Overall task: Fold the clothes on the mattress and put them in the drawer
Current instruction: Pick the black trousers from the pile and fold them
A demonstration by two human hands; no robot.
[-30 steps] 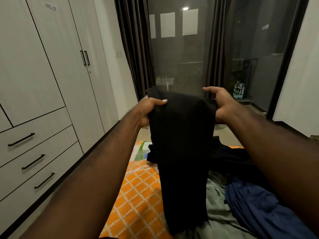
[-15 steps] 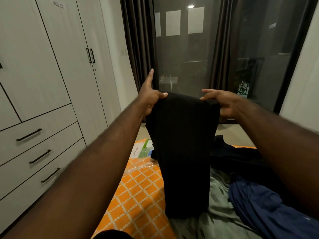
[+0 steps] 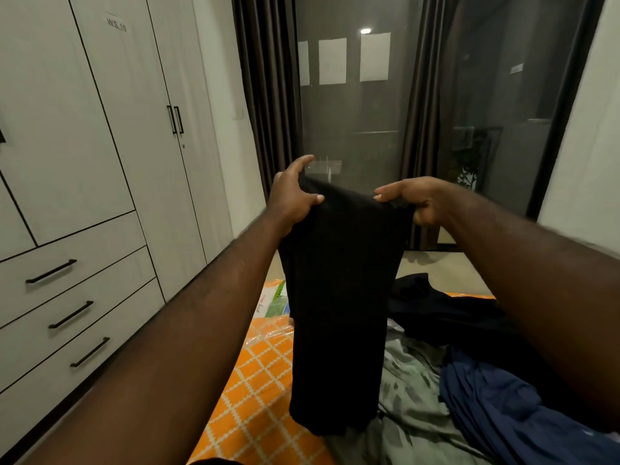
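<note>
Long black ribbed garment (image 3: 339,297) hanging at frame centre, top corners pinched by left hand (image 3: 292,196) and right hand (image 3: 412,203), lower hem over orange lattice-patterned mattress (image 3: 255,397), grey-green crumpled cloth (image 3: 409,397) and blue crumpled cloth (image 3: 503,407) lower right, closed white drawers (image 3: 67,313) lower left.

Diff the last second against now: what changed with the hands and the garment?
The left hand lifted its index finger off the black garment; it now sticks up, thumb still pinching the top edge. The right hand keeps its grip on the other corner. The garment still hangs; mattress, clothes pile and drawers unchanged.
</note>
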